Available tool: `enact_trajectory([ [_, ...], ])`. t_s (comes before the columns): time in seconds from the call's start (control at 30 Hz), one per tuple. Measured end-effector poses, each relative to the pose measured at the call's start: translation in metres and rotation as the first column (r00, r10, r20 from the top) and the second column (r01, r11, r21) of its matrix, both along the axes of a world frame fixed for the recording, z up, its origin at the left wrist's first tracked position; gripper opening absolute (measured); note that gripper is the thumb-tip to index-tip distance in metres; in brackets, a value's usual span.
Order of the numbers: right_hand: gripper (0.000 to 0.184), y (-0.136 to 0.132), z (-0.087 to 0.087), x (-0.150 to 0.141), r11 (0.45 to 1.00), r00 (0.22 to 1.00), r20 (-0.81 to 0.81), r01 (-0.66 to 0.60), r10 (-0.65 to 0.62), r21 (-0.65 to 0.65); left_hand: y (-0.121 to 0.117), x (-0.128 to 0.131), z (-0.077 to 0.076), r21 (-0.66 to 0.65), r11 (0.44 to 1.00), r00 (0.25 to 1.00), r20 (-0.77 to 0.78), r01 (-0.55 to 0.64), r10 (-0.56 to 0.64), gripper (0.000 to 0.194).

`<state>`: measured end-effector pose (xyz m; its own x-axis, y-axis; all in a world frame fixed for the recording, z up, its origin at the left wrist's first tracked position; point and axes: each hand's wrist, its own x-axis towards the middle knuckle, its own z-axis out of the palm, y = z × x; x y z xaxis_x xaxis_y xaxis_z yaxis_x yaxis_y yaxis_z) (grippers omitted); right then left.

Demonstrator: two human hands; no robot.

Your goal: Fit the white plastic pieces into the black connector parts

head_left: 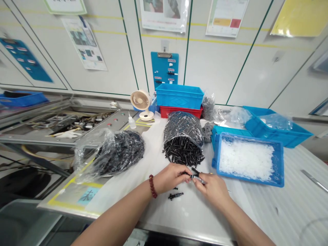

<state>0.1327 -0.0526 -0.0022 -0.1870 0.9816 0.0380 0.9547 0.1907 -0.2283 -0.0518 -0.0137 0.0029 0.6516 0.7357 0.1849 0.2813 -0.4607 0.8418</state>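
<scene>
Steadily, my left hand pinches one end of a slim grey-and-black part and my right hand, fingers curled in, grips the other, above the table, before the bag. I judge straight alignment and light pressure best.

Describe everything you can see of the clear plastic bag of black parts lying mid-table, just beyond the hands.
The clear plastic bag looks thin, glossy and wrinkled. It lies on its side, its open mouth facing the person. Slender black parts fill it and spill from the mouth. The red bin stands behind it; the left hand and right hand are in front, seemingly not touching it. Its underside is hidden.
</scene>
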Motion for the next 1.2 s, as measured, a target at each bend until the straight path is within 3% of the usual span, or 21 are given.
enact_trajectory([
  [0.33, 0.037, 0.0, -0.002, 0.0, 0.999, 0.999, 0.037, 0.039, -0.038, -0.028, -0.001, 0.0, 0.0, 0.148, 0.988, 0.991, -0.122, -0.039, 0.057, 0.007],
  [0.6, 0.03, 0.002, 0.001, 0.003, 0.995, 0.996, 0.014, 0.087, -0.087, -0.053, 0.005, -0.012, 0.005, 0.109, 0.991, 0.985, -0.15, -0.072, 0.088, 0.009],
  [0.7, 0.02, 0.004, -0.002, 0.006, 0.999, 0.996, -0.073, 0.05, -0.049, 0.017, 0.01, -0.015, 0.008, 0.229, 0.973, 0.972, -0.227, -0.012, 0.066, 0.012],
  [0.87, 0.027, 0.007, -0.011, 0.01, 0.994, 0.97, -0.233, -0.052, 0.072, 0.093, 0.009, 0.008, -0.005, 0.511, 0.859, 0.901, -0.39, 0.042, 0.188, 0.015],
  [1.0, 0.032, 0.006, -0.011, 0.009, 1.0, 0.961, -0.276, -0.015, 0.019, 0.017, 0.005, 0.03, -0.021, 0.552, 0.824, 0.828, -0.517, 0.13, 0.216, 0.014],
  [1.2, 0.027, 0.005, -0.007, 0.009, 0.998, 0.953, -0.298, -0.059, 0.058, 0.006, 0.01, 0.019, -0.02, 0.502, 0.851, 0.877, -0.466, 0.153, 0.117, 0.013],
])
